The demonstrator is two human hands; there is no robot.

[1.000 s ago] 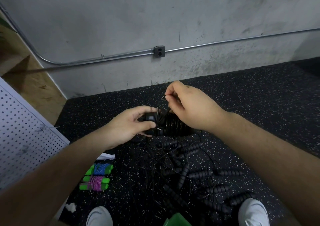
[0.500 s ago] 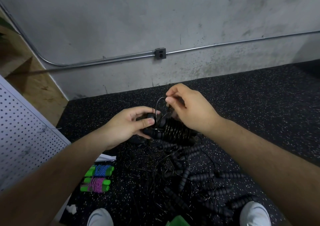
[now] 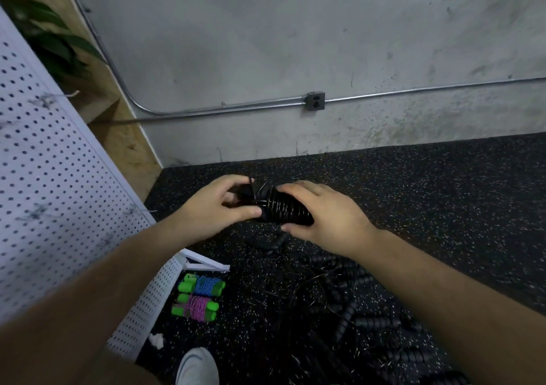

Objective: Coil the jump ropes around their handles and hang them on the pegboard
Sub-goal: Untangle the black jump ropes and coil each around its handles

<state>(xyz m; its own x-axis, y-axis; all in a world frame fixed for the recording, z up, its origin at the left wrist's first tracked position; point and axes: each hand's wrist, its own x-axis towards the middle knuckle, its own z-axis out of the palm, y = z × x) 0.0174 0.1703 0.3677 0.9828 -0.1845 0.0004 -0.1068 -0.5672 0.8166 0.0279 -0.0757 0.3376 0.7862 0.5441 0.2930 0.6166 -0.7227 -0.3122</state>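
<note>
Floor: a black speckled rubber floor [image 3: 443, 207] is running up to a stained concrete wall [image 3: 266, 45]; the person is looking down on it, with one white shoe [image 3: 196, 367] showing at the bottom edge.
Pegboard: a white pegboard [image 3: 59, 192] is rising at the left, close by; no rope is hanging on the part in view, so hanging looks not yet done.
Black bundle: the black bundle [image 3: 280, 207] of handles and wound cord is being held off the floor between both hands; a few cord ends are sticking up near its left end.
Left hand: the left hand [image 3: 215, 207] is curling fingers over and thumb under the handle end, probably steadying it so the turns are not sliding off.
Right hand: the right hand [image 3: 322, 216] is wrapping over the coils, fingers on top and thumb beneath, seemingly pressing the turns tight.
Loose black ropes: the loose black ropes [image 3: 339, 296] are lying tangled on the floor below the hands, apparently waiting their turn.
Wound bundles: a blue-wound bundle [image 3: 206, 285] and a pink-wound bundle [image 3: 198, 308], both on green handles, are lying side by side just beside the pegboard's foot, likely staged for hanging.
</note>
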